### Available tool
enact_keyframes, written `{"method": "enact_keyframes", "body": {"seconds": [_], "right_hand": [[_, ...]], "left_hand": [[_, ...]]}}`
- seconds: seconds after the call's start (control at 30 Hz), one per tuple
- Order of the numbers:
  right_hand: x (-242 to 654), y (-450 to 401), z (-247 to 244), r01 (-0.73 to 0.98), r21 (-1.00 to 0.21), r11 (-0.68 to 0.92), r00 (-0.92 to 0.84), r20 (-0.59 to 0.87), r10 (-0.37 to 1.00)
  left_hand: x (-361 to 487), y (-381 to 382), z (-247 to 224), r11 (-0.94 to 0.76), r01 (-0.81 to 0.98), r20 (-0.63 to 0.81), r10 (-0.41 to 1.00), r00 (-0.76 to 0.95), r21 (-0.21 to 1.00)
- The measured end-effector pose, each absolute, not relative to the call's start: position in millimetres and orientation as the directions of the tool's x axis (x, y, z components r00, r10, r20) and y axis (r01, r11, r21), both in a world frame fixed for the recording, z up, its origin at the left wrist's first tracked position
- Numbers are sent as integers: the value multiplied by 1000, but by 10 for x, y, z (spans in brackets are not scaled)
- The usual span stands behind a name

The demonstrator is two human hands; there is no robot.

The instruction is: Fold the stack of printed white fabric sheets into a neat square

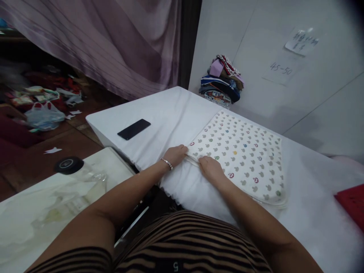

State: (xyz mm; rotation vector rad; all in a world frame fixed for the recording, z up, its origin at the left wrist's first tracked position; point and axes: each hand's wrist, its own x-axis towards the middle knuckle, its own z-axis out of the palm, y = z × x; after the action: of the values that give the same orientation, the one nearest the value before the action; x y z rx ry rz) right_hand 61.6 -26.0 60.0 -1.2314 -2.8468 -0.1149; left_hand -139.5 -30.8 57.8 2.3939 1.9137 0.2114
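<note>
A folded white cloth lies flat on the white-covered table, printed with small grey shapes and a few red, blue, green and yellow ones. My left hand, with a bracelet at the wrist, pinches the cloth's near left corner. A short way to the right, my right hand grips the near edge of the same cloth. Several layers show along that edge. The fingertips of both hands are partly hidden by the hands and the fabric.
A black phone lies on the white table cover, left of the cloth. Folded clothes are stacked by the wall. Something red is at the right edge. A second table with clear plastic and a black round object stands at the left.
</note>
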Motion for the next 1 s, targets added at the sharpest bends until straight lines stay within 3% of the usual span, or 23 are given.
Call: {"method": "enact_keyframes", "body": {"seconds": [0.17,0.27,0.47,0.7,0.9,1.0], "right_hand": [[605,-241,656,747,10,665,-665,14,747],[624,-217,677,768,-62,637,-638,9,770],[653,-174,679,773,-124,622,-625,16,780],[671,-144,741,775,-128,619,-621,26,783],[661,-162,724,771,-110,628,-627,44,778],[654,-177,712,765,-110,635,-634,40,772]], "left_hand": [[-1445,-347,591,-244,942,185,961,204,230],[-1408,-457,639,-328,918,296,920,256,225],[-1137,-572,622,-501,856,136,863,486,127],[-1013,-433,519,-497,859,193,861,471,122],[-1059,-450,531,-541,841,219,821,527,6],[-1070,-450,525,-531,848,228,827,514,12]]}}
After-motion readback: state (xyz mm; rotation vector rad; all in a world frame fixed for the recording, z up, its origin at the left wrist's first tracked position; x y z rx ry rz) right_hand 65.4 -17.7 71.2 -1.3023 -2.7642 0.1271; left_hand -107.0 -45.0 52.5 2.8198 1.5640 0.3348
